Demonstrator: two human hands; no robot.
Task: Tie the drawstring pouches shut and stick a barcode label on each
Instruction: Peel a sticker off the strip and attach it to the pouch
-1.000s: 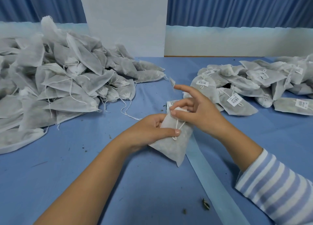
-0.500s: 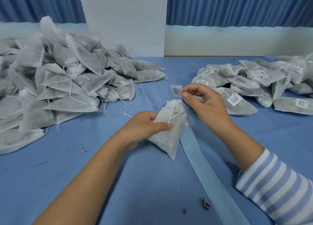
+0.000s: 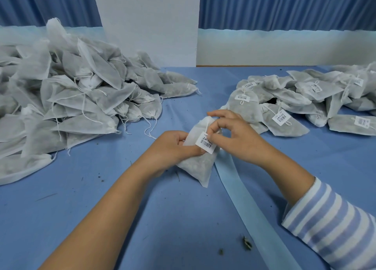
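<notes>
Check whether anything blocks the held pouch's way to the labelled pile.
Nothing visible does. Between the pouch, held in left hand and right hand, and the labelled pile lie only bare table and a flat pale-blue strip.

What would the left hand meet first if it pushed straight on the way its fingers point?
Probably the right hand, just beyond the pouch the left hand grips; depth is unclear.

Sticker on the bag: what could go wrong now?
The sticker sits at the edge of the bag, one corner seeming to hang off, so it might fold or peel. The right hand pinches its top corner, so it could stick to the fingers or go on crooked.
</notes>
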